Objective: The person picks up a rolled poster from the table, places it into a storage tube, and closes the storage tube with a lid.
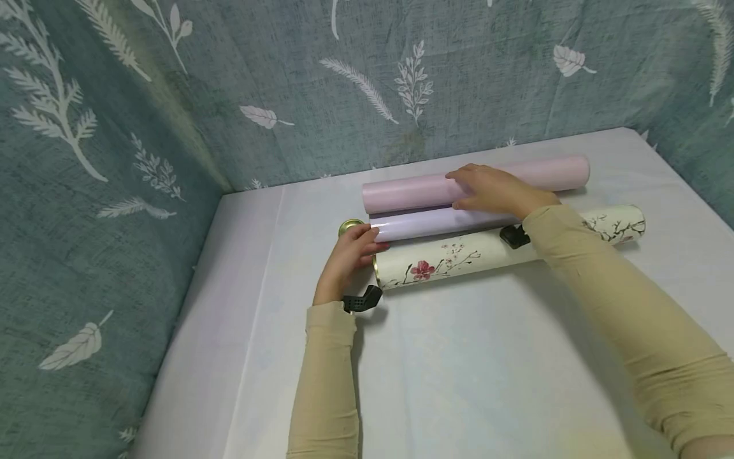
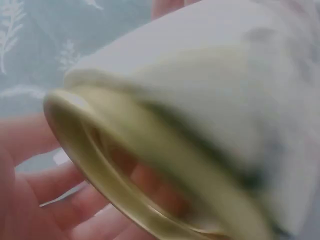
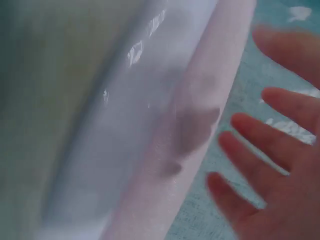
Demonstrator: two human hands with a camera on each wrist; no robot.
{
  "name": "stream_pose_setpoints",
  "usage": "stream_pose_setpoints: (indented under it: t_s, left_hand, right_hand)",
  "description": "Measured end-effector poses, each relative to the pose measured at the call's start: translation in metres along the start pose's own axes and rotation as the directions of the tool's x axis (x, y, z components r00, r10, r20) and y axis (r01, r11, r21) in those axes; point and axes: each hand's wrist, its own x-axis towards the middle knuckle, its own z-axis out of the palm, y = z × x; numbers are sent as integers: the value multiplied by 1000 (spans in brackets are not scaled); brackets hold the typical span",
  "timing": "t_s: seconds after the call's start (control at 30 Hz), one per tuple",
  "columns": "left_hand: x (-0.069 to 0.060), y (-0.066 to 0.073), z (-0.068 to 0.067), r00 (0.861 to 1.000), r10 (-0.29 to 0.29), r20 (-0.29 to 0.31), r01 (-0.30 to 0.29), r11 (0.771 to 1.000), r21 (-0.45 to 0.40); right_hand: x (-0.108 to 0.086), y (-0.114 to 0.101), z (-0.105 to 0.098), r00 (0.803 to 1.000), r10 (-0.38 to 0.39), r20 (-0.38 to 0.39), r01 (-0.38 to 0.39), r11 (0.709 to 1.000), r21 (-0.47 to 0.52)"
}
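Observation:
Three rolls lie side by side on the white table: a pink one (image 1: 413, 193) at the back, a lavender one (image 1: 424, 224) between, and a cream one with blossom branches (image 1: 482, 255) in front. My left hand (image 1: 346, 261) is at the rolls' left ends, its fingers extended against the lavender roll's end. The left wrist view shows the cream roll's gold rim (image 2: 90, 165) close up, with the fingers (image 2: 75, 200) loosely spread beyond it. With fingers spread, my right hand (image 1: 496, 190) is over the pink roll; the right wrist view shows the fingers (image 3: 270, 140) apart from the pink roll (image 3: 190, 135).
A round gold piece (image 1: 350, 225) is beside the lavender roll's left end, partly behind my left hand. Green leaf-patterned cloth (image 1: 367, 95) hangs behind and left of the white table surface (image 1: 459, 357). Black wrist-worn devices (image 1: 364, 299) stick out near the rolls.

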Motion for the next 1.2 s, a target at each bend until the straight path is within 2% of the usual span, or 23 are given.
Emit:
stream_pose_setpoints:
  t_s: [0.1,0.27,0.47,0.7,0.77,0.87,1.07,1.2]
  left_hand:
    - [1,0,1,999,-19,-41,21,999,45]
    - [7,-8,4,998,12,-62,-7,996,91]
    - [17,-28,5,997,43,-67,-37,996,85]
    - [19,-30,11,994,89,-66,-76,980,186]
    - [20,-30,12,991,113,-72,-94,969,231]
    - [21,-28,13,987,133,-92,-106,961,255]
    - [20,-21,6,986,127,-107,-104,974,202]
    - [16,-15,-6,978,174,-115,-156,976,151]
  right_hand:
    - [13,6,-4,997,2,79,1,1000,-27]
    - [26,11,-7,987,34,159,-29,999,-31]
    - [37,16,-2,983,81,167,-74,996,-46]
    - [41,6,2,965,148,216,-122,984,-128]
    - [40,6,2,962,174,208,-143,977,-156]
    - [37,9,1,970,166,179,-129,971,-199]
    - [34,14,-14,987,100,126,-73,976,-205]
    - [27,10,-32,994,80,71,-70,988,-136]
